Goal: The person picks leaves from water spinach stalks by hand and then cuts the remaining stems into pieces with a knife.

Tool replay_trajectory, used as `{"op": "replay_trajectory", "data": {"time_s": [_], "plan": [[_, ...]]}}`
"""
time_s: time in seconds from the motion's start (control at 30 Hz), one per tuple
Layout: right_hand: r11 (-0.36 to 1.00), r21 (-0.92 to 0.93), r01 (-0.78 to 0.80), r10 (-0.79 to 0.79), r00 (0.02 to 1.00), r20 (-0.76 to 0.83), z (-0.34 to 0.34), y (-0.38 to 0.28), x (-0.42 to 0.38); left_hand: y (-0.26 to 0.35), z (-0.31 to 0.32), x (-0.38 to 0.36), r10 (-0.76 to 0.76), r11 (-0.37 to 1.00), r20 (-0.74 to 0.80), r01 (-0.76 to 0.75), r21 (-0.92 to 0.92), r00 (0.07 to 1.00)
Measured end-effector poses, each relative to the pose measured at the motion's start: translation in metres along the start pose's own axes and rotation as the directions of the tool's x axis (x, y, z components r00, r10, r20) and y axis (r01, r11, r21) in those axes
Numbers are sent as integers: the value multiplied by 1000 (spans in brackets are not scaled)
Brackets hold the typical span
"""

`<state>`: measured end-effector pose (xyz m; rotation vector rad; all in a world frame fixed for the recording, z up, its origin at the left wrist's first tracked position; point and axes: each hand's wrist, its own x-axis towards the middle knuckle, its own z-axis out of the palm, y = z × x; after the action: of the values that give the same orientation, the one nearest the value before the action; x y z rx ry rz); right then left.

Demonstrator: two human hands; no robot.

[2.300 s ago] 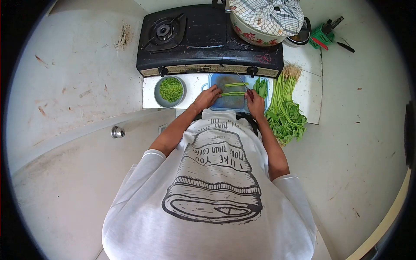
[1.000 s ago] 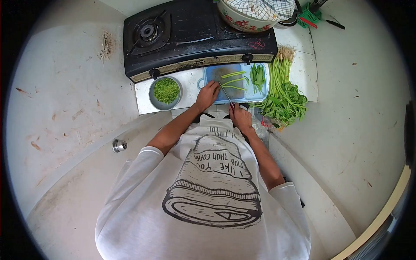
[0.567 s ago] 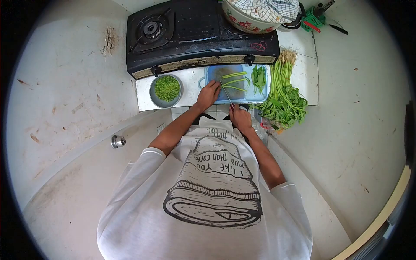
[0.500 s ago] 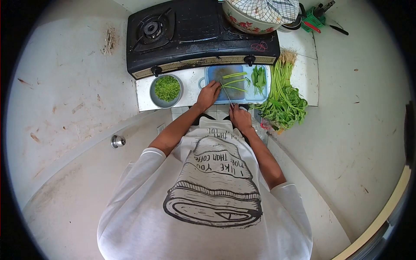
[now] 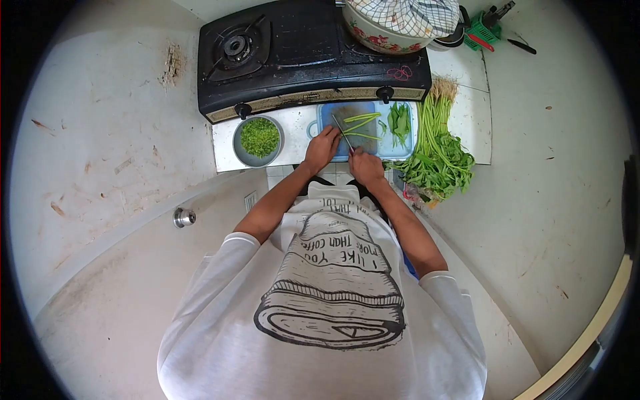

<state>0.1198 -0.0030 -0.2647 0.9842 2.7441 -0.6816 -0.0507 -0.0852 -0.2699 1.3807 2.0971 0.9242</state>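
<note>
My right hand [image 5: 365,167] is closed around the handle of a knife [image 5: 343,133], whose blade points up and left across the blue cutting board [image 5: 363,153]. Several green stems [image 5: 362,123] lie on the board, their left ends at the blade. Curled at those ends, the fingers of my left hand [image 5: 324,148] press on the stems just left of the knife; the fingertips are small and partly hidden. Loose green leaves [image 5: 399,125] rest on the board's right side. A grey bowl [image 5: 236,148] of finely chopped greens [image 5: 260,137] stands to the left.
A large bunch of leafy greens with roots [image 5: 437,143] lies right of the board. Behind is a black gas stove [image 5: 300,57], with a floral pot [image 5: 381,39] under a checked cloth [image 5: 420,17]. A green basket [image 5: 481,32] of utensils sits at the back right.
My right hand has moved forward and slightly left, taking the knife blade further up the board. My left hand stays almost in place beside the stem ends. The whole view shifts slightly.
</note>
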Motion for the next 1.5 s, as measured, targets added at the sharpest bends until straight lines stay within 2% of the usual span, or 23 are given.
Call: {"op": "replay_trajectory", "data": {"time_s": [0.13, 0.23, 0.43, 0.53, 0.63, 0.73, 0.83, 0.93, 1.03, 1.13, 1.23, 1.33, 1.5], "plan": [[1000, -9, 29, -29, 999, -14, 7, 2, 3, -2, 4, -2, -13, 998, 14, 12, 58, 1000], [999, -27, 43, -41, 997, 63, 6, 2, 11, -3, 5, -5, 15, 996, 9, -16, 92, 1000], [996, -52, 67, -66, 997, 27, 0, 1, 10, -4, 0, -9, 50, 986, 14, -52, 159, 999], [998, 32, 61, -62, 997, 40, -11, 4, 9, -1, -5, -11, 14, 983, 30, -20, 182, 999], [997, 58, 44, -47, 998, 43, -16, 8, 7, -4, -10, -12, 25, 978, 37, -32, 208, 999], [996, 83, 41, -45, 998, 43, -21, 14, 1, -9, -9, -11, -27, 982, 47, 18, 186, 999], [990, 142, 24, -29, 999, 36, -29, 25, -11, -15, -10, -3, 34, 984, 68, -45, 174, 997], [960, 280, -22, 24, 1000, -1, -32, 40, -24, -9, -10, 5, 124, 987, 78, -131, 93, 989], [944, 329, 3, 28, 996, -90, -27, 58, -41, -1, -11, 12, 249, 960, 174, -267, 89, 953], [944, 324, -57, 90, 992, -88, -25, 70, -61, 4, -5, 12, 319, 914, 201, -357, 192, 926], [857, 477, -194, 188, 980, 60, -32, 78, -79, 5, -4, 14, 341, 894, 224, -388, 222, 913], [811, 521, -267, 271, 960, 71, -35, 79, -91, 14, -13, 16, 355, 898, 208, -394, 196, 912], [742, 589, -322, 372, 927, 38, -36, 76, -101, 17, -16, 42, 264, 946, 105, -279, 164, 959]]}}
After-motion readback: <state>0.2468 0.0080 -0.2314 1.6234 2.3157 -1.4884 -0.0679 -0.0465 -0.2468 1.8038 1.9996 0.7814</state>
